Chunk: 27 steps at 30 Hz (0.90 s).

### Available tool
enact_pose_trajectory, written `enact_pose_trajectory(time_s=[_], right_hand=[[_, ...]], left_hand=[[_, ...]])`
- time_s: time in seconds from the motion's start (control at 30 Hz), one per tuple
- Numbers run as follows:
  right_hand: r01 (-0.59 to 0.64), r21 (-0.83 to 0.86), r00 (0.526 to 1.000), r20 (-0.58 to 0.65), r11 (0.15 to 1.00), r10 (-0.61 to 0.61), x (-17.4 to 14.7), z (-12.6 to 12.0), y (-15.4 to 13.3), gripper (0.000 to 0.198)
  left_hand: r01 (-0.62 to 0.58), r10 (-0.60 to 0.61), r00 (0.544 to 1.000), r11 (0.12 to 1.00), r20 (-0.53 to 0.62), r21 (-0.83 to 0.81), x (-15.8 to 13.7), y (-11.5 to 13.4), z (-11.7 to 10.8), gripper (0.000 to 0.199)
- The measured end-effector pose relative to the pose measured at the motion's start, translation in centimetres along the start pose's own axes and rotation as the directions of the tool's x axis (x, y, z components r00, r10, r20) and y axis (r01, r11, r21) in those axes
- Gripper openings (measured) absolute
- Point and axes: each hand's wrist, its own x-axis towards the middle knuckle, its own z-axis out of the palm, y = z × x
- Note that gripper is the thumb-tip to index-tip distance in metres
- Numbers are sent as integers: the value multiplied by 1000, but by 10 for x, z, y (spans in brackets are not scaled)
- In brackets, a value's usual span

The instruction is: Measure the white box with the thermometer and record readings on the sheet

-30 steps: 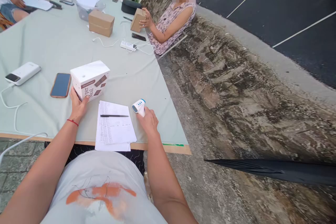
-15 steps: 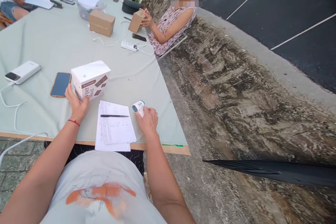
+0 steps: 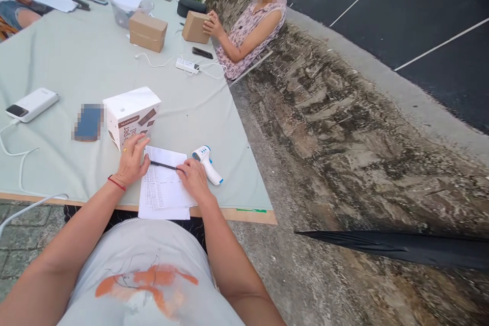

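My right hand (image 3: 194,177) pinches one end of a black pen (image 3: 162,164) that lies over printed sheets (image 3: 165,192) at the table's near edge. In front of the white box (image 3: 132,107) with brown print is my left hand (image 3: 132,160), fingers stretched out, thumb by the pen's other end; whether it touches the pen I cannot tell. A white and blue infrared thermometer (image 3: 208,164) rests on the cloth just right of my right hand. To the left of the box lies a phone (image 3: 87,123), blurred out.
A white power bank (image 3: 32,105) with a cable lies at left. Farther off are a brown carton (image 3: 147,32), a power strip (image 3: 187,65), a dark phone (image 3: 202,53) and a plastic tub (image 3: 121,16) with papers. A person at right holds another carton (image 3: 196,27); two others sit beyond.
My left hand has let go of the white box and moved right. My right hand has left the thermometer lying on the table and taken hold of the pen. The seated person's carton has turned.
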Motion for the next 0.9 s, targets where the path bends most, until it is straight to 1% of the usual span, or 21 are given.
enact_pose_trajectory(time_s=[0.1,0.17,0.2,0.27,0.33,0.4,0.43,0.5,0.53,0.6,0.67,0.73,0.9], right_hand=[[-59,90,996,-53,994,64,1,-4,1,20],[-121,230,979,-130,966,154,4,-5,0,18],[-145,328,964,-167,933,208,6,-5,-2,17],[-154,547,927,-209,823,312,13,-4,-8,19],[-123,733,900,-202,669,387,22,-1,-18,22],[-98,848,896,-153,521,418,32,2,-28,24],[-94,881,900,-124,464,418,36,4,-33,24],[-98,916,915,-71,390,397,43,10,-42,24],[-105,923,921,-50,370,386,45,14,-45,25],[-130,925,929,-12,357,369,45,22,-48,26],[-150,917,933,8,369,360,44,30,-49,24],[-146,912,932,-4,384,364,43,35,-48,22],[-131,902,889,-77,412,452,42,39,-43,19]], left_hand=[[0,0,999,1000,48,-2,2,0,-1,53],[9,-9,997,1000,80,-4,2,-2,-1,51],[14,-14,995,1000,102,-4,1,-3,0,49],[19,-19,987,1000,157,5,0,-5,2,43],[11,-17,976,1000,217,26,-2,-7,5,37],[0,-11,961,999,275,41,-3,-8,7,33],[-1,-13,954,999,299,47,-3,-9,7,32],[3,-23,941,998,337,59,-4,-9,8,31],[4,-27,935,998,354,65,-4,-10,8,29],[0,-25,920,998,390,64,-4,-10,8,25],[-4,-17,909,999,416,51,-3,-11,8,21],[0,-19,903,999,428,44,-3,-11,8,20],[-12,-35,884,995,466,97,-2,-10,6,22]])
